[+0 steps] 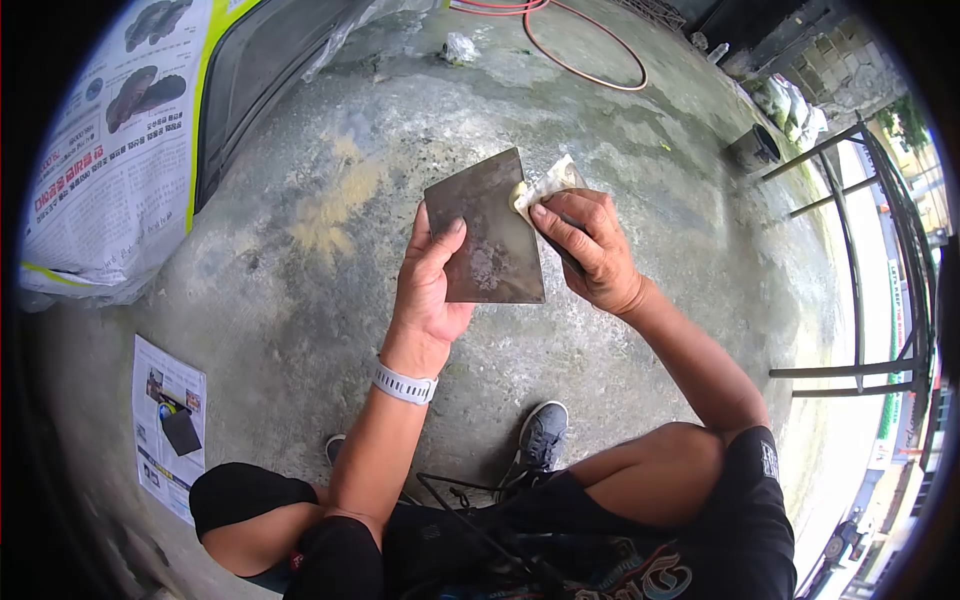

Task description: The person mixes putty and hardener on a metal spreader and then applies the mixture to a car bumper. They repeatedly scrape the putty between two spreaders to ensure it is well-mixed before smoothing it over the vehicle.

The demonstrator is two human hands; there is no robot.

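My left hand [430,270] grips a flat, dark grey metal-looking plate [495,240] by its left edge, thumb on top. Pale smears and scuffs mark the plate's face. Closed around a putty spreader [553,180] is my right hand [592,245], just right of the plate. The spreader's blade is whitish and coated, and a small cream-coloured dab of putty [519,197] sits where it meets the plate's upper right edge. My fingers hide most of the spreader's dark handle.
Newspaper and plastic [110,150] cover a dark panel at upper left. On the concrete floor [330,310] lies a newspaper sheet [165,400] with a dark flat piece [181,432] on it. A red hose [600,80], a bucket [753,150] and a metal frame [850,375] stand farther off.
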